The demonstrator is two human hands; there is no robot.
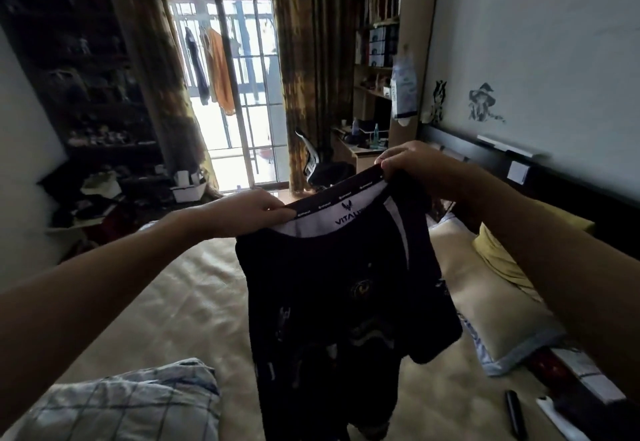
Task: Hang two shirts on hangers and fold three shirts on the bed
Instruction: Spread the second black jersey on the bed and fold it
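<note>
Checked cloth (121,402), one crumpled heap of it, lies nearest at the lower left on the bed (194,302). Two bare forearms reach out over the bed, and between them hangs one black shirt (339,295), held up in the air by its collar with the body and one visible sleeve dangling toward the mattress. The left hand (249,212) is pinched shut on the left end of the collar, thumb on top; the right hand (415,166), slightly higher, is closed on the right end. A white inner neckband with printed lettering shows between the two grips. On the right side of the bed lie one yellow pillow (502,253) and one pale pillow (485,305) beside it, and one dark pen-like object (516,413) sits near the lower right corner. Beyond the bed a barred window (239,94) shows two garments hanging outside, one dark and one orange. Two dark figure stickers (481,102) mark the right wall.
</note>
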